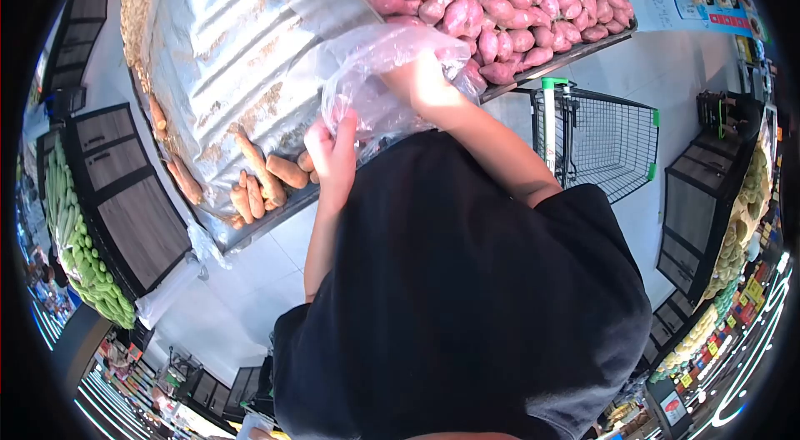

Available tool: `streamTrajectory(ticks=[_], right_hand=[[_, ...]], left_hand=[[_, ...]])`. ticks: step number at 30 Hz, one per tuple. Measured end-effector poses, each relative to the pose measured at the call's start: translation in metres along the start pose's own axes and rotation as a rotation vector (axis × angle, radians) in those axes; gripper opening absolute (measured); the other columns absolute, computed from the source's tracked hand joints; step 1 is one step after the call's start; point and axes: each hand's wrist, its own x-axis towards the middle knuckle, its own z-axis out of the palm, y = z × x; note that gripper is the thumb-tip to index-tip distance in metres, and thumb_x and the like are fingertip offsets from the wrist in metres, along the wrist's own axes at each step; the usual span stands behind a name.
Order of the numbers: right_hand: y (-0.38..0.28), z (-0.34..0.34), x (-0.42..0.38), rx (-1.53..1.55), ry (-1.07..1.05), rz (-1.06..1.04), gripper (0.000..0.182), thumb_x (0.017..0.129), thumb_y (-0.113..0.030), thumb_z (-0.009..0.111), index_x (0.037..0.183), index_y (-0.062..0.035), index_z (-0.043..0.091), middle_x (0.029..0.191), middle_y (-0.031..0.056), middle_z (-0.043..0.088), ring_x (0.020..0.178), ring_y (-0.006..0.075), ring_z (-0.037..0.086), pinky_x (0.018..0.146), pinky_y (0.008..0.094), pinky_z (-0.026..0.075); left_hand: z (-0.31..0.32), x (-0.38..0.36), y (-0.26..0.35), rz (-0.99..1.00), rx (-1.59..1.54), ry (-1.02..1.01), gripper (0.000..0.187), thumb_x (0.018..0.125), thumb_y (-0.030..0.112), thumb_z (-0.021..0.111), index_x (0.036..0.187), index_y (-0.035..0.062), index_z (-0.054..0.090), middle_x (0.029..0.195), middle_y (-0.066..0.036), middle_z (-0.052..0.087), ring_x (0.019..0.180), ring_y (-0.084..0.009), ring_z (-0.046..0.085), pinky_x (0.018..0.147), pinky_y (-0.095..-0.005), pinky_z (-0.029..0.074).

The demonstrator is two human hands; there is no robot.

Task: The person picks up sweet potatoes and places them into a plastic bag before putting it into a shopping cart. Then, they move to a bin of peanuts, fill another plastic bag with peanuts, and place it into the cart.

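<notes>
My left hand [332, 148] is closed, with thumb and fingers pinching the rim of a clear plastic bag [354, 73]. My right hand [423, 77] reaches into this bag or behind its film; glare and plastic hide its fingers, so I cannot see whether it holds anything. Just beyond it lies a heap of purple-red sweet potatoes [500, 11]. Below and left of my left hand, several carrots [265, 177] rest at the near edge of the display.
Silvery plastic sheeting [242, 32] covers much of the display. A shopping cart [604, 140] with green corners stands to the right. On the left, a stand holds green vegetables [83, 252]. More produce [742, 215] lines the far right.
</notes>
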Motion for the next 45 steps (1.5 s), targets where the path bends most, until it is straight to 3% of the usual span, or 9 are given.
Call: streamTrajectory(ticks=[1,3,7,13,23,25,35,41,45], right_hand=[[0.004,0.001,-0.006,-0.007,0.011,0.003,0.019,0.080,-0.013,0.057,0.096,-0.0061,0.065,0.087,0.0098,0.065,0.080,0.0258,0.063,0.068,0.0372,0.050],[0.009,-0.004,-0.022,1.242,-0.063,0.484,0.027,0.084,-0.021,0.058,0.103,-0.0032,0.063,0.093,0.0105,0.065,0.085,0.0272,0.062,0.072,0.0425,0.048],[0.014,0.027,-0.035,0.236,0.220,0.216,0.037,0.085,-0.025,0.057,0.113,-0.0015,0.055,0.105,0.0184,0.057,0.091,0.0343,0.055,0.076,0.0424,0.045],[0.014,-0.012,-0.020,0.544,0.140,0.224,0.020,0.084,-0.022,0.055,0.090,-0.0038,0.062,0.084,0.0140,0.059,0.081,0.0300,0.056,0.071,0.0426,0.044],[0.013,-0.074,-0.025,0.409,-0.135,0.138,0.035,0.083,-0.039,0.058,0.093,-0.0074,0.067,0.089,0.0140,0.065,0.083,0.0286,0.062,0.072,0.0418,0.047],[0.000,-0.071,-0.026,0.413,-0.589,0.318,0.034,0.081,-0.038,0.062,0.094,-0.0075,0.067,0.090,0.0149,0.065,0.081,0.0292,0.064,0.072,0.0414,0.050],[-0.011,-0.061,-0.044,0.287,-0.560,0.028,0.039,0.072,-0.034,0.071,0.097,-0.0042,0.064,0.086,0.0163,0.062,0.082,0.0337,0.064,0.070,0.0450,0.050],[0.006,-0.088,-0.047,0.646,-0.520,0.186,0.041,0.073,-0.027,0.072,0.104,-0.0025,0.063,0.096,0.0151,0.065,0.085,0.0295,0.065,0.075,0.0395,0.051],[0.065,-0.106,-0.066,1.523,-0.245,0.644,0.015,0.084,-0.012,0.066,0.096,-0.0042,0.063,0.087,-0.0015,0.061,0.083,0.0094,0.056,0.074,0.0273,0.047]], left_hand=[[-0.002,-0.001,-0.004,0.011,0.000,-0.008,0.012,0.092,0.009,0.057,0.089,-0.0026,0.062,0.074,0.000,0.060,0.063,-0.0040,0.050,0.055,-0.0206,0.040],[-0.005,-0.002,-0.010,-0.031,-0.035,-0.037,0.013,0.091,0.008,0.057,0.092,-0.0040,0.063,0.074,0.002,0.060,0.066,-0.0032,0.049,0.058,-0.0202,0.040],[-0.005,0.000,-0.017,0.062,0.084,-0.133,0.012,0.091,0.008,0.057,0.089,-0.0029,0.063,0.072,0.004,0.056,0.067,-0.0040,0.046,0.059,-0.0220,0.038],[-0.006,0.005,-0.016,0.088,0.129,-0.122,0.013,0.090,0.007,0.057,0.091,-0.0036,0.063,0.073,0.003,0.057,0.067,-0.0050,0.047,0.061,-0.0225,0.039],[-0.003,0.013,-0.021,0.066,0.108,-0.065,0.014,0.091,0.009,0.057,0.090,-0.0035,0.064,0.074,0.002,0.057,0.065,-0.0035,0.047,0.058,-0.0216,0.038],[-0.001,0.012,-0.024,0.031,0.076,-0.098,0.014,0.091,0.009,0.057,0.087,-0.0025,0.063,0.073,0.003,0.057,0.064,-0.0034,0.046,0.057,-0.0217,0.037],[-0.001,0.011,-0.026,0.025,0.084,-0.116,0.016,0.091,0.008,0.055,0.077,0.0012,0.059,0.070,0.003,0.055,0.065,-0.0035,0.046,0.059,-0.0205,0.035],[-0.003,0.014,-0.014,-0.015,0.052,-0.051,0.015,0.091,0.007,0.055,0.079,0.0002,0.060,0.073,0.002,0.058,0.067,-0.0036,0.048,0.061,-0.0204,0.038],[-0.005,0.017,-0.021,-0.052,-0.043,0.011,0.011,0.089,0.006,0.056,0.086,-0.0026,0.063,0.073,0.003,0.059,0.066,-0.0026,0.048,0.060,-0.0194,0.038]])
